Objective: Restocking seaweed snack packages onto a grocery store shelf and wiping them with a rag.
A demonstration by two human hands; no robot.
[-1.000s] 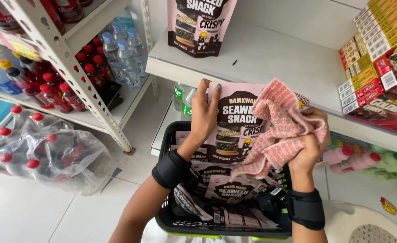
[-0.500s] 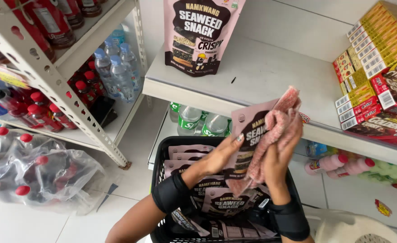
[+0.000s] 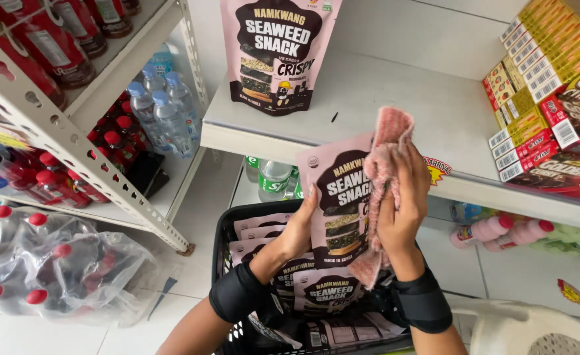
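**Pouch and cloth in hand**

Left hand (image 3: 301,227) pinches the pink snack pouch (image 3: 337,197) by its left edge; it looks light, slick, crushable. Right hand (image 3: 400,210) presses a soft pink cloth (image 3: 383,158) against it. Basket (image 3: 227,227) below, shelf (image 3: 395,98) beyond.

A shop: white shelves (image 3: 435,105) stocked with snack boxes (image 3: 540,79), bottled drinks (image 3: 158,112) and a restocking basket (image 3: 227,230).

One snack pouch (image 3: 279,52) on the shelf, one pouch (image 3: 339,197) held up, one pink cloth (image 3: 385,151).
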